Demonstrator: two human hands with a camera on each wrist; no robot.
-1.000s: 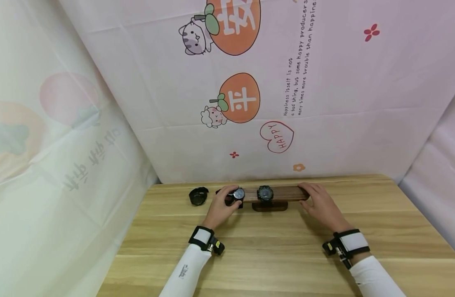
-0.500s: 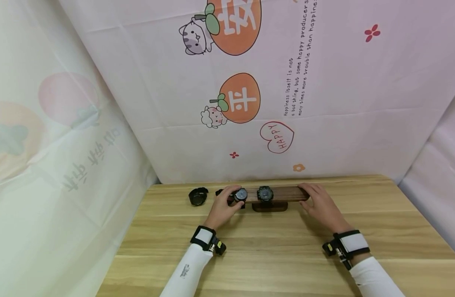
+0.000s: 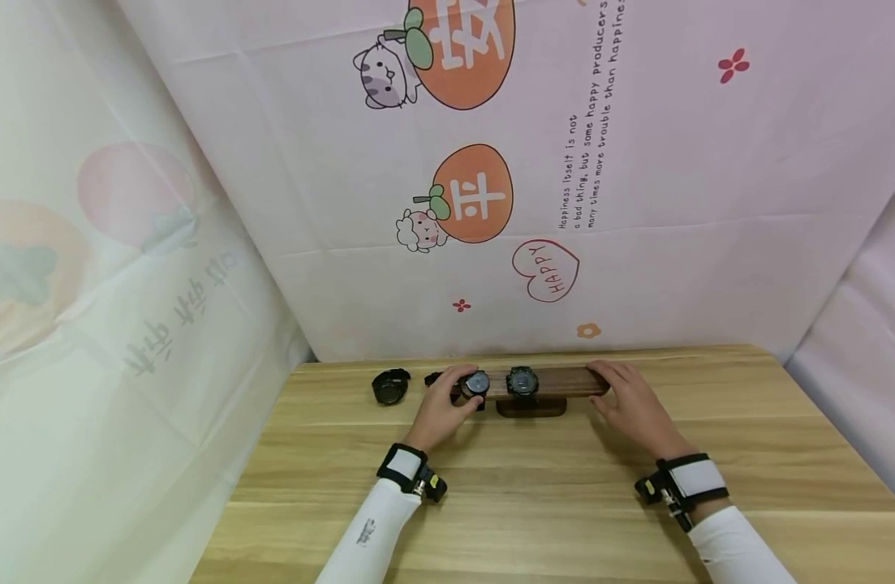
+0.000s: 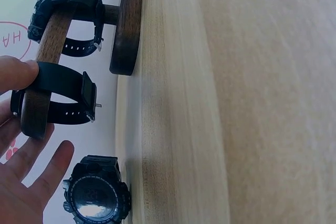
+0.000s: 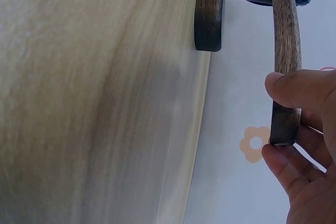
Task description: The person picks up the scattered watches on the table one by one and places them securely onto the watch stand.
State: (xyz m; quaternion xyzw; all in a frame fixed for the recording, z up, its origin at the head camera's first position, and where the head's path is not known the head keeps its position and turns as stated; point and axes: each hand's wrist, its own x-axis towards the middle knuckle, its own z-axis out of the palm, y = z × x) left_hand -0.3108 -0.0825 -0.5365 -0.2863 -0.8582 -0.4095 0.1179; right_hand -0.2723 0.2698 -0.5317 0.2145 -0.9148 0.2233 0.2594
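A dark wooden watch stand carries two black watches on its crossbar (image 3: pixel 570 381), above a short rounded base (image 3: pixel 531 408). Near the bar's left end, my left hand (image 3: pixel 440 412) pinches a wristwatch (image 3: pixel 478 383) between thumb and fingers. In the left wrist view its buckled strap (image 4: pixel 60 77) loops around the bar, and its face is hidden. A chunkier digital watch (image 3: pixel 522 380) sits around the bar near its middle. My right hand (image 3: pixel 633 410) grips the bar's right end; in the right wrist view, the thumb presses its side and fingers lie at its tip.
Another black watch (image 3: pixel 390 388) rests on the wooden table (image 3: pixel 520 503), left of the stand, its face visible in the left wrist view. Behind the table's back edge hangs a printed white cloth (image 3: pixel 673 268), with another cloth (image 3: pixel 199 389) along the left side.
My left hand has slid the pinched watch slightly right along the bar, closer to the middle watch. The right hand keeps its hold on the bar's end.
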